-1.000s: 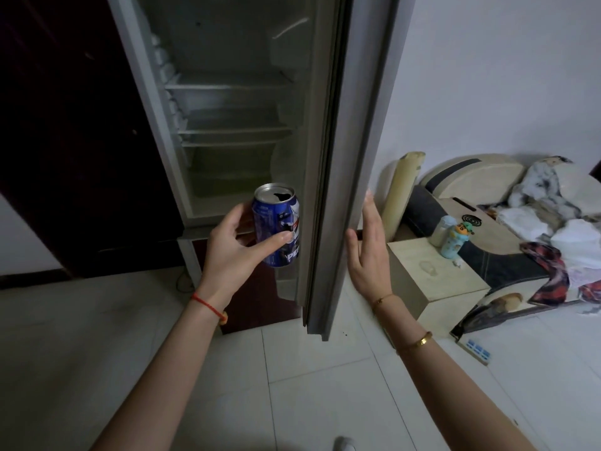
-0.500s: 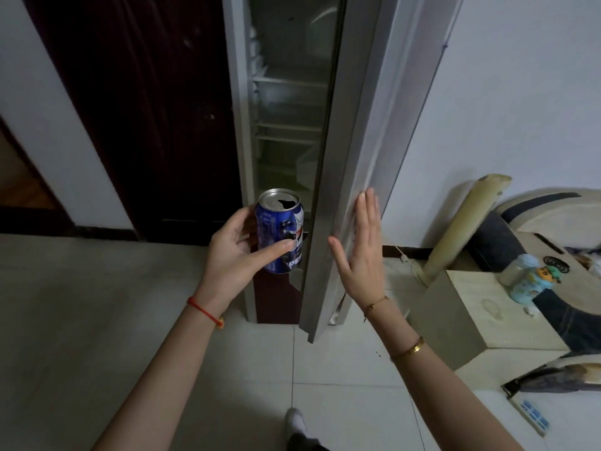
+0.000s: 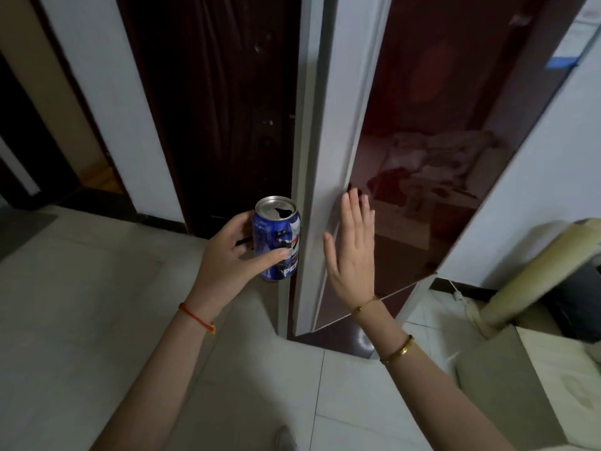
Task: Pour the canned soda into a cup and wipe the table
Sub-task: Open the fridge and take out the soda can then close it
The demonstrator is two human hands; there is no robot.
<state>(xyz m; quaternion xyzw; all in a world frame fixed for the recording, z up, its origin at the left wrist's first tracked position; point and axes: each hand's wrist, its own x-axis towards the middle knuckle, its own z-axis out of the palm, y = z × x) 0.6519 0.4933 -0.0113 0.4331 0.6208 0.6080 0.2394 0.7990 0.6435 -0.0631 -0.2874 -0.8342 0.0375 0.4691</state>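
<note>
You had the blue Pepsi can (image 3: 277, 238) in your left hand (image 3: 232, 255), thumb across its front and fingers wrapped behind, so that hand was closed around it. The can stood upright, its long axis near vertical, and the opened mouth in the silver top faced up. It sat just left of the refrigerator door (image 3: 328, 177), nearly touching the door's pale edge.

Your right hand (image 3: 353, 252) held nothing. It lay flat, fingers straight and together, palm toward the door just right of that same pale edge, fingertips up against the dark reddish glossy panel. Whether the palm pressed on the surface or hovered just off it could not be told from this view.

So the door's edge ran between your two hands: can on its left, empty palm on its right. No cup and no table were in view anywhere around the door; only pale floor tiles (image 3: 97, 320) below it and a beige cardboard box (image 3: 533, 385) low to its right. My reading is that the pour had not begun, and the can would need to stay upright while you carried it away from the door, since an open top spills with any tilt.
</note>
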